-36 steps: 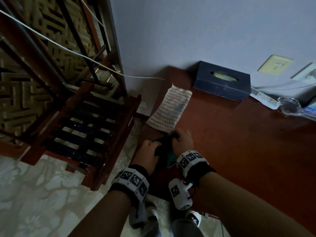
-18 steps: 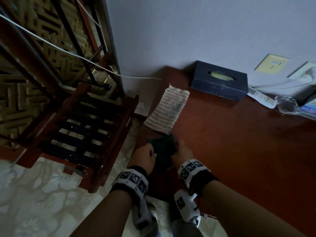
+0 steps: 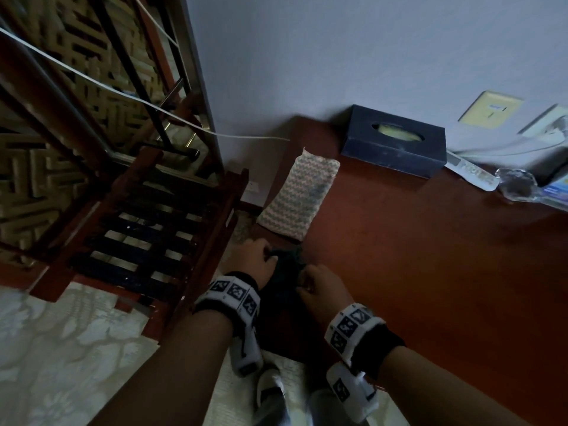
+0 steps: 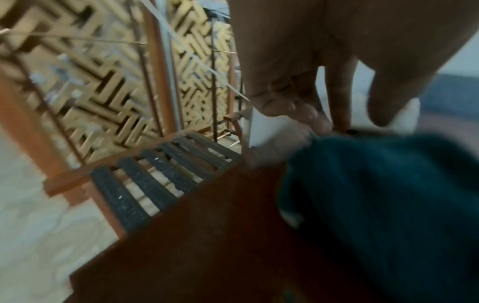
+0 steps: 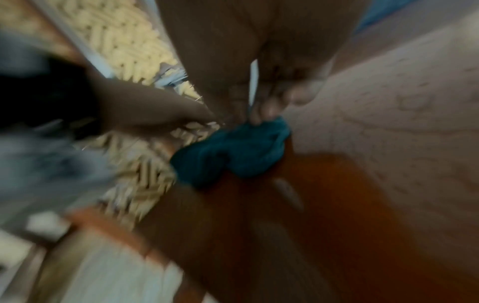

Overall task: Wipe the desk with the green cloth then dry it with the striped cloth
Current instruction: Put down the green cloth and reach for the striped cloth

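both hands, left hand (image 3: pixel 252 261) and right hand (image 3: pixel 319 287), are pinching the green cloth (image 3: pixel 284 272) between them, now spreading it; wiping is about to begin.

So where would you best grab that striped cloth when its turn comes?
I'd take the striped cloth by its near short edge, coming from the front of the desk. It lies flat and lengthwise away from the person, that edge closest to the hands. The left hand and right hand both hold the green cloth, so one would have to let go first.
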